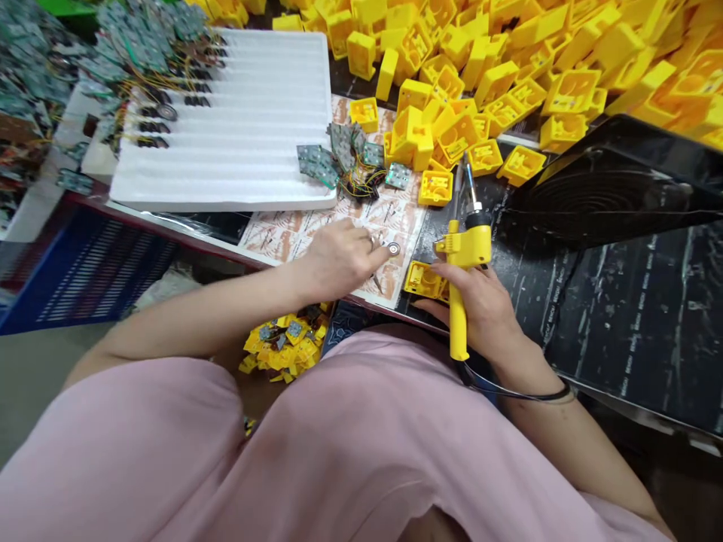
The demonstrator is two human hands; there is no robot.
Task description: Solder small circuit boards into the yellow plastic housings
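My left hand (pixel 339 260) reaches over a printed paper sheet (pixel 333 233), with a small round metal disc (pixel 394 249) pinched at its fingertips. My right hand (pixel 474 309) grips a yellow-handled soldering iron (pixel 459 256), its thin metal tip pointing away from me. A yellow plastic housing (pixel 422 280) lies just under my right fingers, partly hidden by them. A bunch of small green circuit boards with coloured wires (pixel 344 158) sits on the sheet's far edge, beyond both hands.
A white ribbed foam tray (pixel 220 120) lies to the far left, with wired boards along its edge. Many yellow housings (pixel 508 75) are heaped at the back. A black curved object (pixel 610 188) stands at right. Yellow pieces (pixel 282 346) lie below the table edge.
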